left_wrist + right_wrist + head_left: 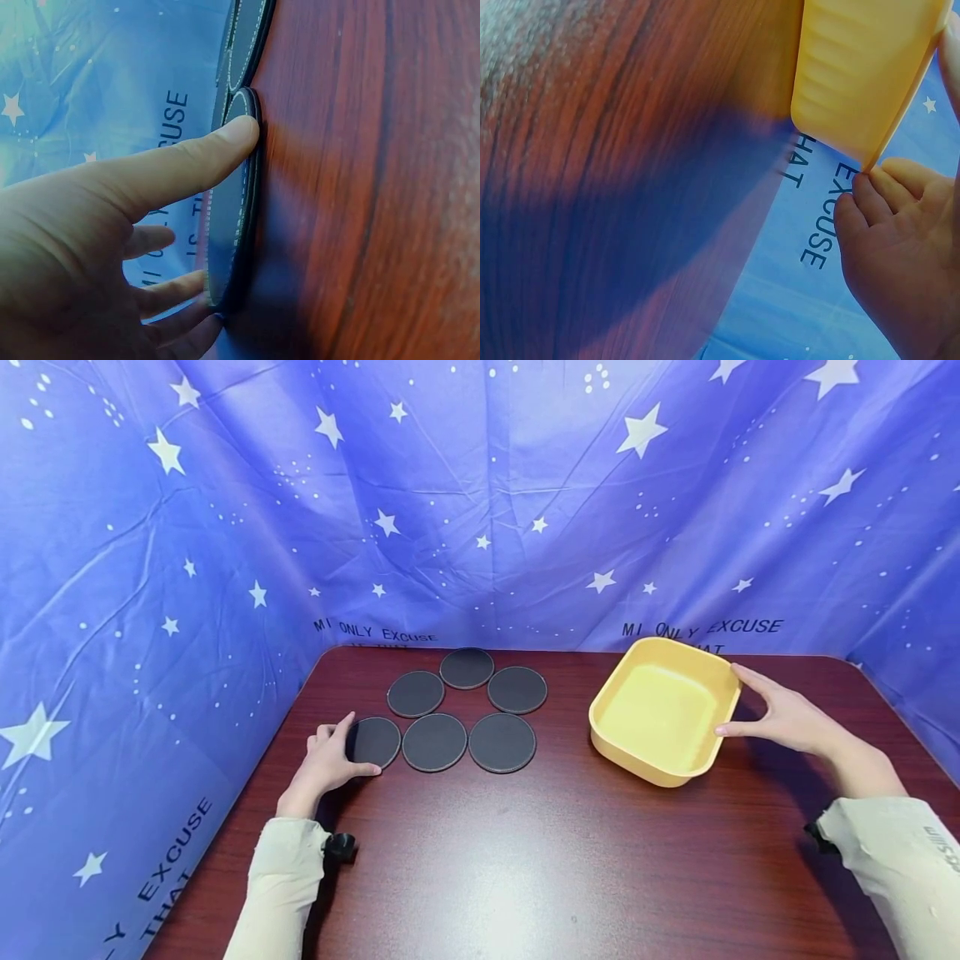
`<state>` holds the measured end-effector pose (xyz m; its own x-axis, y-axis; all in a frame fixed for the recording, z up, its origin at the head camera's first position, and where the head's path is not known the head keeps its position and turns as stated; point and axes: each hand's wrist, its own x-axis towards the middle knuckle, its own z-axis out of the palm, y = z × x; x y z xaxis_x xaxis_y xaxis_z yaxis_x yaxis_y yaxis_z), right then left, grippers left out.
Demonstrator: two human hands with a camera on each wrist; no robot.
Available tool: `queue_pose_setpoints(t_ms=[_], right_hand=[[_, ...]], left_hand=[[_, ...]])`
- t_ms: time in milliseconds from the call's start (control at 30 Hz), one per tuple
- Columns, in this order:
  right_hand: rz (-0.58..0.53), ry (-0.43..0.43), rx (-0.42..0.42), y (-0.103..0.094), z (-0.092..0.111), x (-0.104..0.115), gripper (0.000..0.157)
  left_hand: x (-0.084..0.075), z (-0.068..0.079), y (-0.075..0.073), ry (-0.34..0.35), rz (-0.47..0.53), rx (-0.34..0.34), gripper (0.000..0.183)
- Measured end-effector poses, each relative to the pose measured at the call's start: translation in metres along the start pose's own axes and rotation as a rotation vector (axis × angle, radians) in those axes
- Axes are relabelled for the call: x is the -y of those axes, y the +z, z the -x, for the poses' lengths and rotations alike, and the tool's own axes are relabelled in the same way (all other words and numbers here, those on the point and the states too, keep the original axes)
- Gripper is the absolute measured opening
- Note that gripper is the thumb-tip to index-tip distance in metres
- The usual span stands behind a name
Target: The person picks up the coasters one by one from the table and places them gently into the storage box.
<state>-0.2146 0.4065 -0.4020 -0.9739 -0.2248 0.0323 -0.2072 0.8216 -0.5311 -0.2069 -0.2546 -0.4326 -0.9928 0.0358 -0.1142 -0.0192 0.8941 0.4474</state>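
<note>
My left hand (330,756) spans the leftmost round black coaster (377,744). Its thumb touches the near edge and its fingers reach the far left edge. Up close in the left wrist view, that coaster (234,217) shows pale stitching round its rim, with the thumb on one end and the fingertips at the other. My right hand (795,718) grips the right side of a yellow rectangular box (660,714), thumb at the rim and index finger at the far right corner. In the right wrist view, fingertips meet a corner of the box (862,75).
Beside the held coaster lie several matching ones, including a middle coaster (435,743), a right one (502,743) and a back one (467,668). All sit on a dark red wooden table (465,860). A blue star-printed curtain (480,502) encloses the back and sides.
</note>
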Motion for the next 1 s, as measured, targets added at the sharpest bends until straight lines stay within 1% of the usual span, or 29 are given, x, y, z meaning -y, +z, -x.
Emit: queue_pose_setpoints(t_ms=[100, 167, 300, 467, 600, 733, 867, 933, 1000], right_hand=[[0.004, 0.001, 0.004, 0.0, 0.0, 0.001, 0.115], [0.007, 0.003, 0.005, 0.0, 0.0, 0.001, 0.115], [0.012, 0.01, 0.009, 0.0, 0.0, 0.0, 0.115], [0.016, 0.008, 0.009, 0.0, 0.0, 0.0, 0.115], [0.018, -0.002, 0.005, 0.0, -0.001, 0.0, 0.115], [0.019, -0.003, 0.005, -0.001, -0.001, 0.001, 0.114], [0.02, 0.006, 0.013, -0.001, -0.001, 0.002, 0.114], [0.022, 0.006, 0.015, -0.001, -0.001, 0.002, 0.114], [0.025, 0.004, 0.014, -0.001, -0.001, 0.002, 0.114]], left_hand=[[0.002, -0.001, 0.0, -0.01, 0.032, -0.011, 0.111], [0.003, -0.001, -0.002, -0.012, 0.057, -0.024, 0.107], [0.005, -0.002, -0.006, -0.008, 0.08, -0.065, 0.093], [0.006, -0.004, -0.011, 0.001, 0.049, -0.123, 0.075], [0.006, -0.003, -0.014, -0.016, 0.07, -0.164, 0.064], [0.006, -0.001, -0.017, -0.053, 0.155, -0.203, 0.052], [0.009, -0.001, -0.016, -0.063, 0.268, -0.251, 0.045], [0.012, -0.001, -0.016, -0.061, 0.326, -0.259, 0.044], [0.014, -0.001, -0.016, -0.067, 0.397, -0.253, 0.044]])
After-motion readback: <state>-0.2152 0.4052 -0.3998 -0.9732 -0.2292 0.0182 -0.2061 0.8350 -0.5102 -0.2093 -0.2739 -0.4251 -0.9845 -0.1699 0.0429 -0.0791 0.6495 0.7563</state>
